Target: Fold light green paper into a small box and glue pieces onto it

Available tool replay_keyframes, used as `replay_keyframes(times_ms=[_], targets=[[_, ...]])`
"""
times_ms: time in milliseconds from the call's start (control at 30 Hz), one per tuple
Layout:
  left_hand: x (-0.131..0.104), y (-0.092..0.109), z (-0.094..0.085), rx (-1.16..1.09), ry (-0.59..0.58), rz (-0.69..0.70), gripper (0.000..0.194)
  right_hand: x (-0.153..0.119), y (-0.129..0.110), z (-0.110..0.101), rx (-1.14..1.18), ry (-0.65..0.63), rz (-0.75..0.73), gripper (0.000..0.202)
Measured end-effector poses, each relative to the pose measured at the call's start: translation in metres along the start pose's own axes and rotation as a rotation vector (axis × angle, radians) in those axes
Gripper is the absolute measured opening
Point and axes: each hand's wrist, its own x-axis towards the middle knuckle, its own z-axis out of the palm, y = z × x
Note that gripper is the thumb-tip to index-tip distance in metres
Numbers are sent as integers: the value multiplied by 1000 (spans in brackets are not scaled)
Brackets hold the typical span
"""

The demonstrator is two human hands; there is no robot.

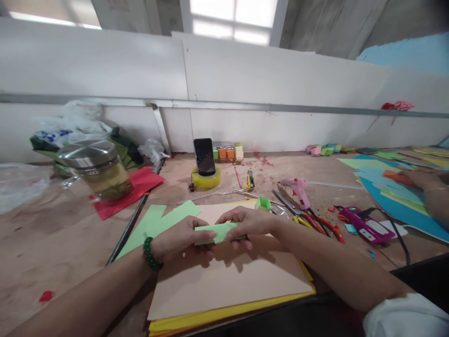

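Observation:
A folded light green paper strip [220,232] is held level between my two hands, above a stack of paper with a peach sheet [231,276] on top. My left hand [182,236], with a green bead bracelet at the wrist, pinches the strip's left end, thumb on top. At its right part my right hand [247,224] grips it with thumb and fingers. Light green paper pieces [150,224] lie left of the stack. Just beyond my right hand stands a small green paper box [263,203].
A glass tea jar [108,175] stands on red paper at left. A phone [204,157] leans on yellow tape [206,179]. Scissors [298,210], a pink glue gun [298,189] and a purple device [366,225] lie right. Another person's hand [426,180] is at far right.

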Motion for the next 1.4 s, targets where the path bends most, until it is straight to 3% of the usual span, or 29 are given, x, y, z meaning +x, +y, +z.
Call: replay_keyframes(times_ms=[167, 400, 767, 967, 1100, 1200, 1300, 1333, 1400], targets=[[0, -4, 3, 61, 51, 18, 40, 0, -1, 5, -6, -7, 3, 44], [1, 2, -2, 70, 152, 64, 37, 2, 3, -4, 23, 62, -51, 42], [0, 2, -1, 93, 150, 90, 34, 1, 0, -4, -7, 67, -33, 48], [1, 0, 3, 48, 176, 100, 38, 7, 6, -4, -57, 243, -115, 45], [2, 0, 6, 61, 181, 53, 35, 12, 10, -5, -75, 267, -164, 45], [1, -2, 7, 341, 229, 84, 25, 12, 12, -5, -235, 316, -155, 34], [2, -8, 7, 790, 404, 282, 17, 11, 12, -1, -436, 374, -124, 28], [2, -11, 6, 908, 462, 352, 19, 10, 12, 0, -484, 385, -113, 28], [3, -15, 5, 1070, 528, 460, 43, 9, 12, 3, -567, 409, -95, 29]])
